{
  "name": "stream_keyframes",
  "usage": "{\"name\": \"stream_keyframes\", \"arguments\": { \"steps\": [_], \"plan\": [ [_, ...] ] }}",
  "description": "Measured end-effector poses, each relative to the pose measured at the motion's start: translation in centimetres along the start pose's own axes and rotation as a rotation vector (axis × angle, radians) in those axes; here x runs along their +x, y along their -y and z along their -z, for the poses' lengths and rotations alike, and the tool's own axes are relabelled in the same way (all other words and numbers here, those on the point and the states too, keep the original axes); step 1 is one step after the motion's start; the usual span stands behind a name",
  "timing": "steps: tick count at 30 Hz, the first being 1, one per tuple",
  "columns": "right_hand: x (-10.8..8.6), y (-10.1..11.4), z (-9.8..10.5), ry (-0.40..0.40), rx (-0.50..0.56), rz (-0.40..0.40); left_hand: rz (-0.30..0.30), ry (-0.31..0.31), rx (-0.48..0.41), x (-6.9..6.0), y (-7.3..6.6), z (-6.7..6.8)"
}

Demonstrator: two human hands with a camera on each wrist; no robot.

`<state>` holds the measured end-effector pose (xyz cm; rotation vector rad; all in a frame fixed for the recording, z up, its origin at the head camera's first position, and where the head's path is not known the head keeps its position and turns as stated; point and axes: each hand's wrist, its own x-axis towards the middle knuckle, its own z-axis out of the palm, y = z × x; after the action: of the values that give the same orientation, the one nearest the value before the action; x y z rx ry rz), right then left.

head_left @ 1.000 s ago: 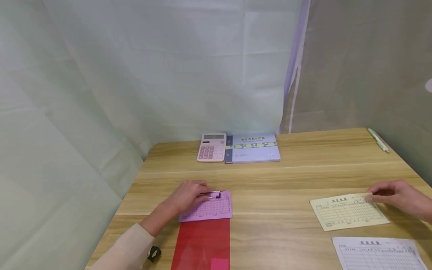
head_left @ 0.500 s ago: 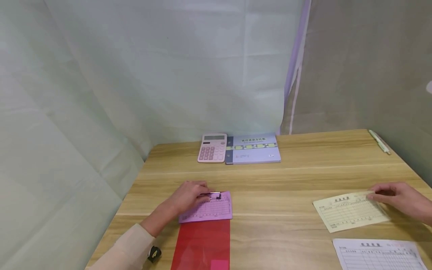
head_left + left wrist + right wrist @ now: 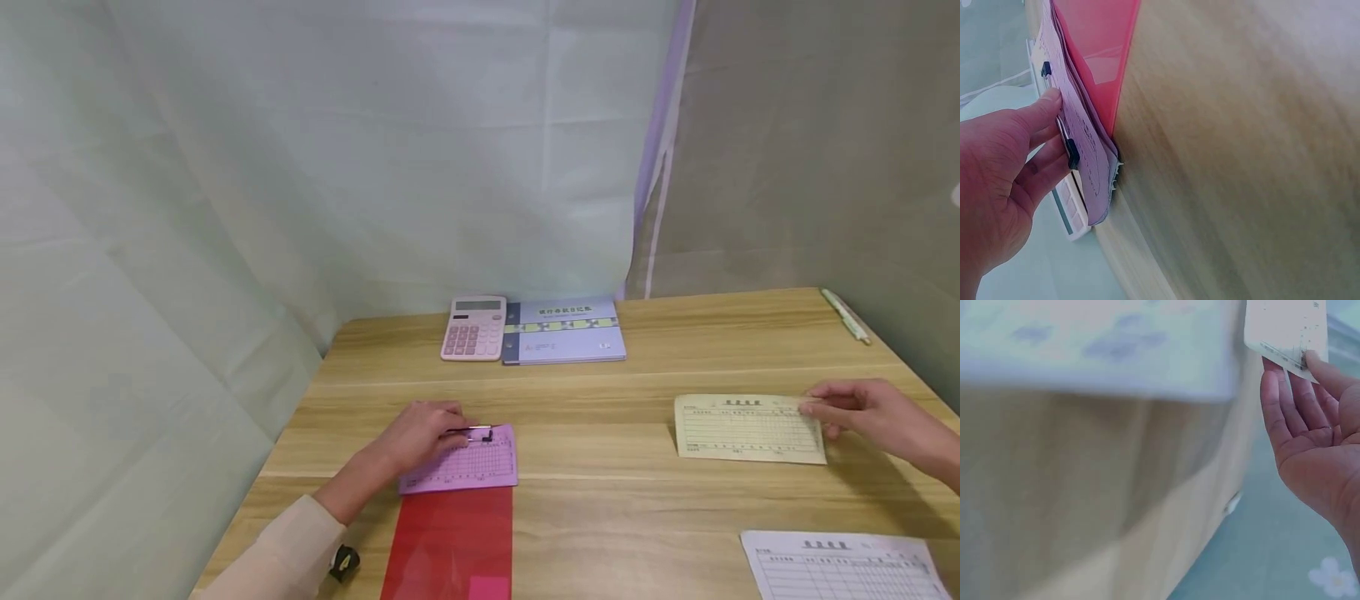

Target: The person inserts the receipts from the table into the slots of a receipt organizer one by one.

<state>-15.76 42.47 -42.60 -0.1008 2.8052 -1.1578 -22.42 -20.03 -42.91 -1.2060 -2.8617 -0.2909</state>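
Free tabletop (image 3: 592,492), purple slips (image 3: 480,467) left, yellow slip (image 3: 738,429) right, book (image 3: 566,337) behind

Wooden table (image 3: 607,467), calculator (image 3: 475,328), booklet (image 3: 566,336), pen (image 3: 846,316), white slip (image 3: 843,568)

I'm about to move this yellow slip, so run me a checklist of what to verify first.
1. Right hand has the yellow slip: ok, pinched near its right end.
2. Left hand has the clip: ok, held between thumb and fingers.
3. Clip's mouth open: cannot tell, too small to see.
4. Purple slips neatly flush: not ok, their edges spread apart in the left wrist view.
5. White slip separate from the yellow one: ok, it lies nearer you, with bare table between in the head view.
6. Calculator out of the way: ok, at the table's back edge.
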Motion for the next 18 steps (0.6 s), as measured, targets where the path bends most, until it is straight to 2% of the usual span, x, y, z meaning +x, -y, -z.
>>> {"name": "stream_keyframes", "arguments": {
  "steps": [8,12,18],
  "plan": [
    [2.0,5.6,-1.0,-0.003,0.052,0.118,0.01,0.006,-0.009,-0.1,0.0,0.0],
    [3.2,8.7,-2.5,0.008,0.095,0.151,0.014,0.01,-0.008,-0.1,0.0,0.0],
    [4.6,12.6,-5.6,0.08,0.189,0.174,0.015,0.014,0.0,0.0,0.0,0.0]
  ]
}}
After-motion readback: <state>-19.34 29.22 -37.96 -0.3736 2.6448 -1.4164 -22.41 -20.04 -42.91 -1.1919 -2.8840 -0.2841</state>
